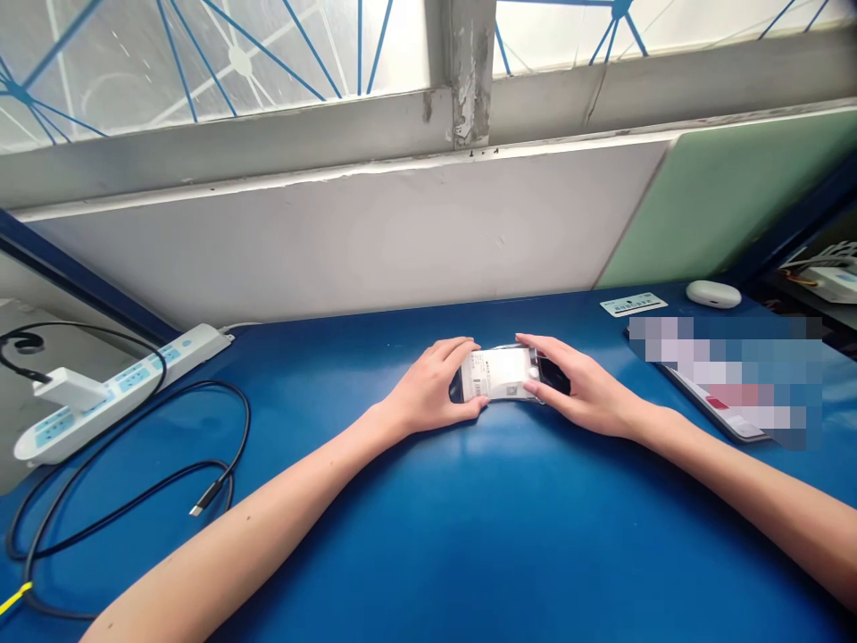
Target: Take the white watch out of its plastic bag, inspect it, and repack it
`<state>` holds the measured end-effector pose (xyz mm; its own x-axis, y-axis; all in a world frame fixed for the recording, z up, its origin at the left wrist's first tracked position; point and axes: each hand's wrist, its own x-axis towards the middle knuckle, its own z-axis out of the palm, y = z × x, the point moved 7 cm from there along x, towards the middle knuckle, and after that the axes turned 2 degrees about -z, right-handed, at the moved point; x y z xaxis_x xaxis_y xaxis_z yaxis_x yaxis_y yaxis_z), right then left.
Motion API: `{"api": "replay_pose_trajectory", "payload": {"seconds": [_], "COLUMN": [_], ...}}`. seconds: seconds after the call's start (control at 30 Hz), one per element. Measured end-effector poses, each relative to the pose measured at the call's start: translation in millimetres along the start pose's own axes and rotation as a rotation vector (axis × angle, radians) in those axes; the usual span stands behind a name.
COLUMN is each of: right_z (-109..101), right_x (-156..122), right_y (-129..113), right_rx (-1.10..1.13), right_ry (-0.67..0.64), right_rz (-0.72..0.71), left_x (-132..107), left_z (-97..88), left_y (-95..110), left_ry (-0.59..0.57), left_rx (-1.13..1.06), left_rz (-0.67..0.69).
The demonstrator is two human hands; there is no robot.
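A small flat packet [501, 373], clear and shiny at the edges, lies at the middle of the blue table. Its white label carries print and a barcode, and a dark part shows at either end. My left hand [438, 382] is closed around the left end, thumb on the near edge and fingers on the far edge. From the other side my right hand [579, 384] pinches the right end between thumb and fingers. Whether the packet's underside touches the table is hidden.
At left a white power strip [144, 379] holds a charger plug [73, 390] with a coiled black cable [246, 429]. A card [633, 304], a white oval case [713, 294] and a partly blurred phone-like device [729, 420] lie right on the blue table [469, 545].
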<state>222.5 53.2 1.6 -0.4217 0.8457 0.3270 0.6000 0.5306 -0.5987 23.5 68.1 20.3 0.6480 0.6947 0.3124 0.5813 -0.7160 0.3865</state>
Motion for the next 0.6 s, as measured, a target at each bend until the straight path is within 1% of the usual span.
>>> {"api": "replay_pose_trajectory", "payload": {"seconds": [0.07,0.17,0.33,0.6], "right_z": [3.7,5.8,5.8,2.7], "right_x": [-1.8,-3.4,-2.9,-1.9], "right_y": [3.3,8.1,7.7,9.4], "right_rx": [-0.132,-0.221,-0.285,-0.272], "right_ry": [-0.078,-0.130,-0.136,-0.104], "right_rz": [-0.027,-0.033,-0.039,-0.021], "left_x": [0.7,1.1,1.1,0.5], "left_z": [2.3,6.0,8.4,6.5], "left_y": [-0.9,-2.6,-4.0,-7.8], "left_ry": [-0.032,-0.079,-0.094,-0.052], "left_rx": [0.047,0.084,0.092,0.097], "left_rz": [-0.017,-0.044,-0.061,-0.083]}}
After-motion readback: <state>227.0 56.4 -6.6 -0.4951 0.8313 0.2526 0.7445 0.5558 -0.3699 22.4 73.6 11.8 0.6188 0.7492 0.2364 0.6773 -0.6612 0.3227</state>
